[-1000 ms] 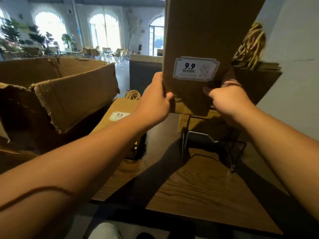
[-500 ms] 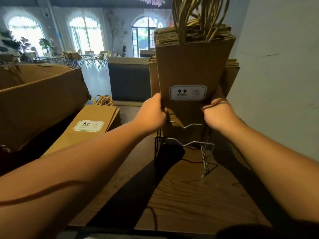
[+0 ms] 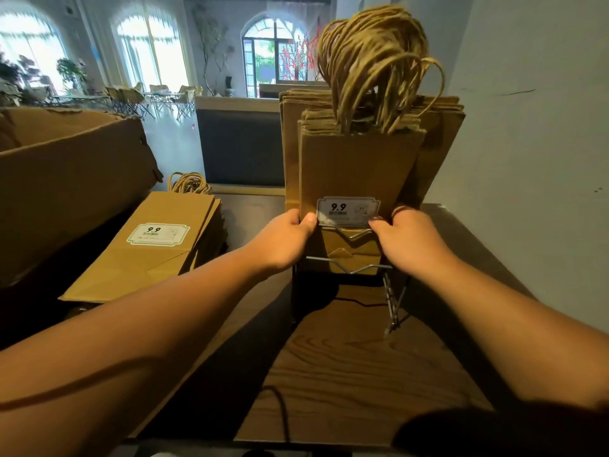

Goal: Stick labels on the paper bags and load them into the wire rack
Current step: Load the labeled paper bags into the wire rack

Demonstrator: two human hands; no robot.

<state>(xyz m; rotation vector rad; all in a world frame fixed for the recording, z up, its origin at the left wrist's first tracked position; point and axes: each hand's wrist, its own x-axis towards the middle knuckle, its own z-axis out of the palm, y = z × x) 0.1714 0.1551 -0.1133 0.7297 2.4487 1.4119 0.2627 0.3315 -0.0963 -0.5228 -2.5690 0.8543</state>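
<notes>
Lower now in wire rack point(image 3: 349, 268), labelled bag bundle point(image 3: 356, 166), both hands' fingers point(image 3: 308, 221) gripping.

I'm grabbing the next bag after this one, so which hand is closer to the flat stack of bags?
Left. The left hand grips the racked bag's left edge, on the side of the flat stack; the right hand holds the far edge.

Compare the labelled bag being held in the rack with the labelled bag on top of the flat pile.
The held bag stands upright in the wire rack; the pile's top bag lies flat on the table. The left hand and right hand grip the held bag's sides; nothing touches the pile's bag. Both are brown paper with twine handles and a 9.9 label.
</notes>
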